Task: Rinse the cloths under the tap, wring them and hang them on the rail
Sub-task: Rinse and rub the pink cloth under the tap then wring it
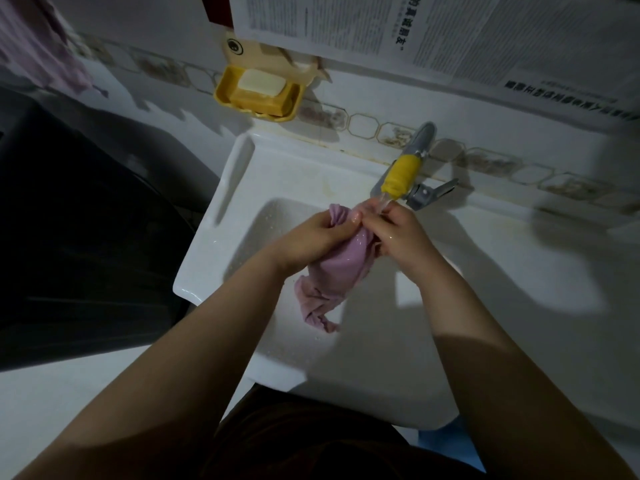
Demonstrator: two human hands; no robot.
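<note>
A wet pink cloth (332,271) hangs bunched over the white sink (242,188), its lower end trailing toward the basin floor. My left hand (311,237) grips its upper part from the left. My right hand (401,237) grips it from the right, fingers curled into the fabric. Both hands hold the cloth just under the spout of the grey tap (415,168), whose end is wrapped in a yellow sleeve, and a thin stream of water runs onto my fingers. A second pink cloth (38,46) hangs at the top left; the rail itself is out of view.
A yellow soap dish (256,95) with bars of soap is fixed to the tiled wall behind the sink. Printed paper sheets (450,32) cover the wall above. A dark appliance (79,230) stands left of the sink.
</note>
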